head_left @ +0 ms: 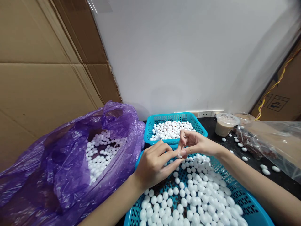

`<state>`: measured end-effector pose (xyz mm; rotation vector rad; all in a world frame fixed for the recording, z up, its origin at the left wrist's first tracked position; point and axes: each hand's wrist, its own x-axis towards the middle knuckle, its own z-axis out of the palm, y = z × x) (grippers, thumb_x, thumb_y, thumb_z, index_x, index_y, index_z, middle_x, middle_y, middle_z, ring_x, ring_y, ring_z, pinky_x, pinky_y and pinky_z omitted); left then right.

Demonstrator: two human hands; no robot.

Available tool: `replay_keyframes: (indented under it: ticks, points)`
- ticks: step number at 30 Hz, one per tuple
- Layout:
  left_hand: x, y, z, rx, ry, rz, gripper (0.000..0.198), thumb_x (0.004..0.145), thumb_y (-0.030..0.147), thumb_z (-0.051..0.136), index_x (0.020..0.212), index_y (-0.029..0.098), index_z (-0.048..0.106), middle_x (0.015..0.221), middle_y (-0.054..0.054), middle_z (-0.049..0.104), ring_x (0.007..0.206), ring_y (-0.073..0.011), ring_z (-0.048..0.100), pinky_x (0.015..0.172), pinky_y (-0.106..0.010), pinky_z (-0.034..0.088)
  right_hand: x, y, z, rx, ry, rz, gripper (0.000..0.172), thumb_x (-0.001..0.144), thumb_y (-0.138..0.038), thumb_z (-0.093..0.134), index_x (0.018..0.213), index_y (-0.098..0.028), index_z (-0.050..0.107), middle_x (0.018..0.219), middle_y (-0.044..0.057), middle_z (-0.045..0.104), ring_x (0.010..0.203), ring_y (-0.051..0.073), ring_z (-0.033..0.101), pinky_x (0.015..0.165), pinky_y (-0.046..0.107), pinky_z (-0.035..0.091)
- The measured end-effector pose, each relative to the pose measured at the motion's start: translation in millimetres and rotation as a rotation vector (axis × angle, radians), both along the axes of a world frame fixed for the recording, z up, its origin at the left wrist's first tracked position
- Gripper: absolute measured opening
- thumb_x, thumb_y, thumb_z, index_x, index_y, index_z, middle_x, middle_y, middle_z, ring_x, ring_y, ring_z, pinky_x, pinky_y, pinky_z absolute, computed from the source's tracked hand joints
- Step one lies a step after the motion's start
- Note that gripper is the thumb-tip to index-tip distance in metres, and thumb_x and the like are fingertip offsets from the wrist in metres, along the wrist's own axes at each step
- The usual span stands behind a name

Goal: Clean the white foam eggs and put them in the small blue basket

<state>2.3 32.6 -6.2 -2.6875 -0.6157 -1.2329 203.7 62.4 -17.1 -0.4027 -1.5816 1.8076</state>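
Both hands meet over the near edge-to-edge gap of my view's two bskts, fingertips together. R hand (195, 142) has thumb + fingers pinched in at one small white piece (180, 155), mostly hidden; L hand (152, 161) reaches in from the other side, its fingertips at the same spot — can't tell which hand bears the grip, prob. shared. The piece sits above the far end of the front bskt (244, 201), a blue lattice one w/ lots of white balls (207, 194) heaped to the R and dark brown bits among them. Just behind is the back bskt (199, 127), also blue, holding more white pcs. To my L, the purple bag (70, 175) gapes open w/ white pcs inside. On the R side of the black table (210, 124): lidded cup (222, 127), clear plastic bag (282, 135), a few loose balls (265, 171) — all near the R arm.
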Motion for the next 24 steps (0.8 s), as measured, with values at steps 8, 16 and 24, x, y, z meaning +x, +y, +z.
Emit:
replay_keyframes:
  ticks: [8,16,24]
  points:
    - [-0.1,-0.6,-0.5,-0.031,0.001,-0.009,0.012,0.079,0.018,0.064,0.09,0.015,0.065,0.067,-0.001,0.055,0.063,-0.0124,0.049,0.056,-0.025,0.043,0.8,0.5,-1.3,0.009,-0.013,-0.013,0.026,0.074,-0.011,0.07,0.076,-0.017,0.044,0.079,0.002,0.067,0.069,0.011,0.065,0.06,0.021,0.054]
    - [-1.0,0.5,0.6,0.013,0.02,0.001,0.017,0.08,0.018,0.063,0.097,0.016,0.064,0.068,-0.001,0.056,0.063,-0.012,0.049,0.055,-0.025,0.044,0.9,-0.1,-0.4,-0.005,-0.015,-0.02,0.026,0.074,-0.013,0.07,0.076,-0.017,0.045,0.079,0.002,0.067,0.069,0.011,0.065,0.059,0.021,0.053]
    - [0.5,-1.7,3.8,0.079,0.022,0.007,0.029,0.078,0.017,0.063,0.106,0.015,0.06,0.08,-0.003,0.063,0.069,-0.0131,0.055,0.061,-0.028,0.051,1.6,-0.3,-0.2,-0.027,0.02,-0.033,0.027,0.072,-0.013,0.071,0.074,-0.016,0.045,0.075,0.0,0.066,0.071,0.012,0.066,0.061,0.022,0.055]
